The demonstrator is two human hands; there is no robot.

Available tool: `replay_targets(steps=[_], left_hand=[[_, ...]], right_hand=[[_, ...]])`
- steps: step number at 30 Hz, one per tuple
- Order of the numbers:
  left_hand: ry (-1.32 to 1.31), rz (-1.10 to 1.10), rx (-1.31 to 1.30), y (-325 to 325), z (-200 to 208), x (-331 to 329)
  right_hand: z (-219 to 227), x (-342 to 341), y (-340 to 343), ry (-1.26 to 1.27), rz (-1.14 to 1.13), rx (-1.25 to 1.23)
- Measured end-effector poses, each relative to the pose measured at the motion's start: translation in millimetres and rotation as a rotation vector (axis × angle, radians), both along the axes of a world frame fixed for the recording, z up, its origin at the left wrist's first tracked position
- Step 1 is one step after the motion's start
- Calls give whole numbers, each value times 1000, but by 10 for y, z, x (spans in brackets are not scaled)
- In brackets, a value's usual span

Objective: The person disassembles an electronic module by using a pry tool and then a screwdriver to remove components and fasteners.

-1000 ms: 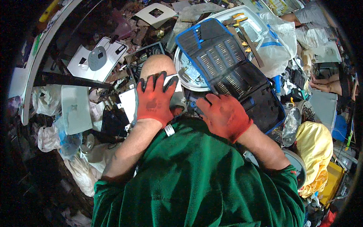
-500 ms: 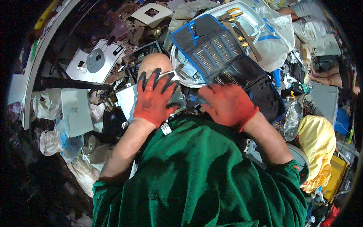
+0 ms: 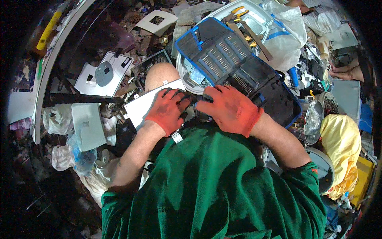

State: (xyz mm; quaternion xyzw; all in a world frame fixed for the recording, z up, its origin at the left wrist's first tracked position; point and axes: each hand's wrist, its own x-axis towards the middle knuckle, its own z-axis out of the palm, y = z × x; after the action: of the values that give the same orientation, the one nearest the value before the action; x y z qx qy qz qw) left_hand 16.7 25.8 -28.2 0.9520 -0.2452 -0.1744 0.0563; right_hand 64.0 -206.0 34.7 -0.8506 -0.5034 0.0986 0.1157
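Observation:
A flat white metal panel [image 3: 142, 109] with small tabs on its edges lies tilted across my lap beside my knee. My left hand [image 3: 169, 109], in a red glove with black fingertips, rests on its right part with the fingers curled over it. Close by on the right, my right hand [image 3: 230, 110], in a matching glove, is closed with its fingers pinched together toward the left hand. What sits in that pinch is dark and mostly hidden. Just beyond it lies an unfolded black tool case [image 3: 278, 89] with blue trim, holding rows of small bits.
Beneath the case is a white tub [image 3: 264, 24] with yellow-handled pliers [image 3: 235, 14]. Loose panels lie left, one under a grey oval piece [image 3: 104, 73]. Plastic bags and scrap surround me, with a yellow cloth bundle [image 3: 338, 149] on the right. Another person's limb [image 3: 348, 72] shows at far right.
My left hand has gone from spread fingers to curled ones, and more of the white panel shows. My right hand has shifted slightly left, closer to the left hand. The view has shifted slightly.

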Motion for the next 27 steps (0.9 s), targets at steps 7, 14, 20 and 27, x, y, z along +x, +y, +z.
replay_targets(steps=[7,14,20,27], left_hand=[[-127,123,-78,-96,-92,2],[-105,125,-112,-53,-166,-30],[-138,89,-15,-135,-238,-28],[-282,106,-58,-203,-217,-127]], right_hand=[[177,-28,47,295,-285,-230],[-84,-74,-60,-59,99,220],[-154,-121,-80,-35,50,145],[-87,-191,-244,-78,-6,230]])
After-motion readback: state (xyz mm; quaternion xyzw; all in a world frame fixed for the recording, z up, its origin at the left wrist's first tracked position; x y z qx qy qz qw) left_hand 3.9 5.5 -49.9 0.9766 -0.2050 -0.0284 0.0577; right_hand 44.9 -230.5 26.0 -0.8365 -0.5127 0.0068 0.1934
